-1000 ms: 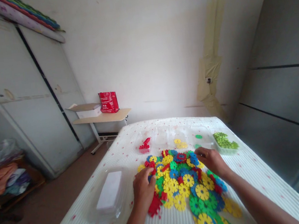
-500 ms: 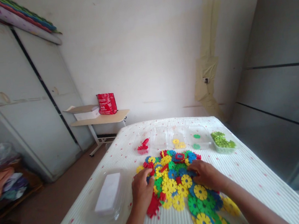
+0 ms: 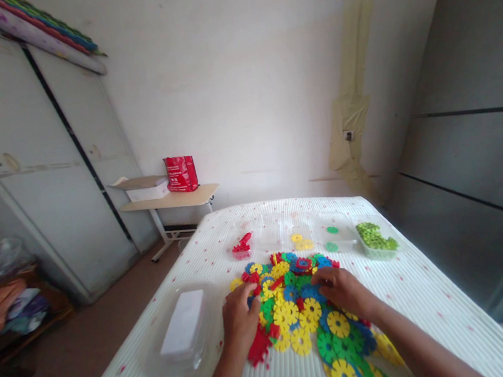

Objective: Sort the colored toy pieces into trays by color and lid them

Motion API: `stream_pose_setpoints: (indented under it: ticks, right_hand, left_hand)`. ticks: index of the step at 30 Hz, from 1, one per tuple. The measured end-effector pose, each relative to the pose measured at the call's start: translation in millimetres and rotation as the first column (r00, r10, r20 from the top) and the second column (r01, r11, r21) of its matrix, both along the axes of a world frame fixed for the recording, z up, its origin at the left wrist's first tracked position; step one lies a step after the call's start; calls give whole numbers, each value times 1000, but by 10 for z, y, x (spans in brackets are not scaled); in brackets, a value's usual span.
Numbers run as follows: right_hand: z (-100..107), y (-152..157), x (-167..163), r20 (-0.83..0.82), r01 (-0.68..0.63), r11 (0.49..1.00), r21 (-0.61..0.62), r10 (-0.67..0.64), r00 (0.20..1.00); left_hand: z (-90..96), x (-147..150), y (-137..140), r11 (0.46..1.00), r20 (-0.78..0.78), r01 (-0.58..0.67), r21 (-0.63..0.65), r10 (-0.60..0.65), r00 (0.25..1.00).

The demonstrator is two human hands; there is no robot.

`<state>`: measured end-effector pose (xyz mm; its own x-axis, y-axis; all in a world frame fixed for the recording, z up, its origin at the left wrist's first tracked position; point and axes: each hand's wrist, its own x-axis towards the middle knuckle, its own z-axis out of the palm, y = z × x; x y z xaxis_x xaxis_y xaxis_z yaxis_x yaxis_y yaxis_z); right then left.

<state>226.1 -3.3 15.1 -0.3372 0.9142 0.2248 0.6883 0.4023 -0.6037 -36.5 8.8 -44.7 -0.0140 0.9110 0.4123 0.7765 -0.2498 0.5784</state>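
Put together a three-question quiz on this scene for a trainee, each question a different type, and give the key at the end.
1. Which of the person's own hands is nearer the white block?
2. True or false: the red bag is standing on the floor.
3. Which colour does not show in the pile of plastic pieces?
A. Yellow
B. Purple
C. Blue

Key:
1. The left hand.
2. False; it stands on the side table.
3. B.
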Motion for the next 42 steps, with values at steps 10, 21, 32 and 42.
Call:
stream_pose_setpoints:
  ticks: [10,21,32,42]
  right_hand:
    - [37,0,0,-90,36,997,65,-30,996]
    - [-25,-20,-36,172,-8,1000,-12,10,985]
    - [-21,-10,-211,512,113,994,7,-101,853]
    - [-22,-25,-158,293,151,987,-45,-132,947]
  left_hand:
    - [21,0,-15,1000,2,-2,-25,2,1000]
    - [43,12,-26,1000,7,-9,-24,9,1000]
    - [33,12,-22,1000,-1,-7,-24,7,1000]
    - [33,9,-24,1000,22,-10,-17,11,1000]
